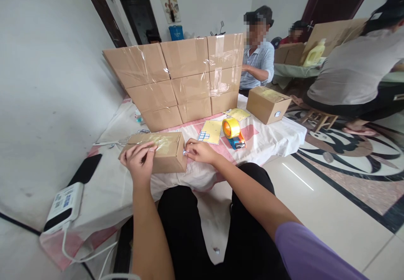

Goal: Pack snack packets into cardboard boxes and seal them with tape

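Note:
A small taped cardboard box (pixel 164 151) lies on the cloth-covered low table (pixel 104 187) right in front of me. My left hand (pixel 139 160) rests on its top near edge, fingers curled over the box. My right hand (pixel 198 151) is pinched at the box's right end, holding a small white-blue sticker against that side. A yellow sticker sheet (pixel 211 131) with a few blue labels lies just behind my right hand. A tape dispenser (pixel 232 132) with a yellow roll stands beside the sheet.
A wall of stacked taped boxes (pixel 183 78) stands at the table's back. Another box (pixel 267 104) sits at the right corner. A white device (pixel 65 204) with a cable lies at the left. Several people sit beyond, one on a wooden stool (pixel 318 118).

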Tool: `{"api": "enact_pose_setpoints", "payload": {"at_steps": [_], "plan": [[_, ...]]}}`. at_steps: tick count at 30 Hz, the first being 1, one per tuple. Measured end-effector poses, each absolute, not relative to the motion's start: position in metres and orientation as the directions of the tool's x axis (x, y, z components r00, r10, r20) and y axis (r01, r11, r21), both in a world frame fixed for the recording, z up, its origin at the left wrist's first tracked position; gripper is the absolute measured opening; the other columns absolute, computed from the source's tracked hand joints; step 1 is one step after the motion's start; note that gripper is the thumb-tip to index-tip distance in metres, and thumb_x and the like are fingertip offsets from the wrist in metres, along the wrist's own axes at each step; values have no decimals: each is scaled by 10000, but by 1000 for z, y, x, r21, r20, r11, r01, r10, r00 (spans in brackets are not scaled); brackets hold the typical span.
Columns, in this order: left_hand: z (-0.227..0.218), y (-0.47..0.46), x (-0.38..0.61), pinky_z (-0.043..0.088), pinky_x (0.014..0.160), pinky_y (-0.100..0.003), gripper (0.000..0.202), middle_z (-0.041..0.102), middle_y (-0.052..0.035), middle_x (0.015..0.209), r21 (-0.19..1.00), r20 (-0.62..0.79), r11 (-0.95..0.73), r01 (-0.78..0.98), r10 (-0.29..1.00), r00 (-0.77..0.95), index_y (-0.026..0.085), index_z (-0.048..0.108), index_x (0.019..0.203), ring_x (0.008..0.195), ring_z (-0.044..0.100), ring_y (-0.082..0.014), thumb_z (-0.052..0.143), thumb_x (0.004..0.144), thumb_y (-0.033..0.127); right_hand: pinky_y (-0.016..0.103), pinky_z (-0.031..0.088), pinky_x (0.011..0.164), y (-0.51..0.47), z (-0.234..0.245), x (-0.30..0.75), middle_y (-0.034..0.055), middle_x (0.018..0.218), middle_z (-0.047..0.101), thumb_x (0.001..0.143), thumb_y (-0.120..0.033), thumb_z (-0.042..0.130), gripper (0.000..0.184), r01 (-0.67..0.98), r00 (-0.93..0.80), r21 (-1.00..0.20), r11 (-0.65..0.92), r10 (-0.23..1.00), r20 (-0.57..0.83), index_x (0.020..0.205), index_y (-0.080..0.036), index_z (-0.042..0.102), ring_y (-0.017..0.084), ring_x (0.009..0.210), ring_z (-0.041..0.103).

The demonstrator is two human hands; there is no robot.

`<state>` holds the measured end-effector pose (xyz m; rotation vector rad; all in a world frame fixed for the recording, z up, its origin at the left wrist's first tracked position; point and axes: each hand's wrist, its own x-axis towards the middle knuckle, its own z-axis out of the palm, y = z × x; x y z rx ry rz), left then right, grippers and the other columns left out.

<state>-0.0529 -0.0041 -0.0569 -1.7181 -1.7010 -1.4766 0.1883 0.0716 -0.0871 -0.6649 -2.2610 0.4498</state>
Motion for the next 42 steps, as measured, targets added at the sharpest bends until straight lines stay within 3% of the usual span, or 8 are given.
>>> {"api": "enact_pose_setpoints", "payload": {"at_steps": [10, 19, 25, 30, 36, 39, 42], "plan": [[-58, -3, -55, 233, 1105, -481, 266, 782, -17, 1052, 413, 806, -244, 877, 547, -228, 268, 767, 841, 1106, 597, -244, 558, 953, 388, 243, 411, 700, 74, -92, 184, 21, 1073, 620, 948, -302, 601, 113, 423, -582, -398, 814, 581, 569, 887, -216, 641, 129, 793, 595], [-59, -3, -56, 229, 1108, -480, 250, 780, -13, 1053, 408, 810, -256, 876, 545, -217, 265, 763, 837, 1111, 596, -239, 568, 952, 371, 247, 424, 727, 73, -92, 185, 25, 1082, 616, 972, -330, 584, 138, 452, -583, -410, 792, 610, 536, 930, -223, 660, 139, 841, 616], [-58, -2, -55, 225, 1100, -487, 262, 782, -14, 1048, 398, 814, -244, 884, 539, -217, 273, 763, 847, 1102, 600, -244, 557, 962, 386, 251, 414, 706, 81, -97, 179, 20, 1072, 606, 910, -411, 683, 197, 542, -438, -495, 679, 731, 524, 976, -230, 643, 156, 854, 620], [-59, -1, -54, 227, 1097, -481, 268, 784, -7, 1039, 407, 813, -229, 884, 532, -236, 281, 767, 862, 1095, 599, -249, 551, 964, 405, 272, 429, 747, 89, -102, 169, 24, 998, 616, 908, -323, 677, 135, 561, -176, -643, 521, 834, 523, 929, -210, 605, 170, 850, 600], [-59, -1, -54, 232, 1096, -482, 259, 784, -2, 1044, 400, 817, -225, 889, 528, -234, 288, 774, 882, 1099, 588, -251, 557, 960, 407, 285, 458, 748, 92, -105, 168, 23, 979, 633, 889, -312, 663, 113, 444, -213, -699, 560, 824, 525, 921, -217, 610, 167, 827, 594], [-59, -1, -53, 237, 1095, -483, 265, 785, -6, 1041, 397, 821, -228, 889, 522, -232, 286, 774, 885, 1088, 590, -252, 550, 961, 406, 310, 488, 775, 90, -103, 168, 51, 1092, 640, 908, -370, 619, 224, 374, -247, -724, 579, 815, 524, 1070, -216, 617, 173, 850, 610], [-59, -2, -53, 240, 1094, -486, 266, 786, -10, 1037, 399, 818, -222, 890, 524, -236, 284, 769, 869, 1083, 593, -255, 549, 959, 404, 391, 497, 926, 85, -98, 169, 137, 1388, 529, 879, -479, 644, 633, 230, -350, -729, 645, 754, 556, 1414, -209, 440, 254, 1171, 571]]}}
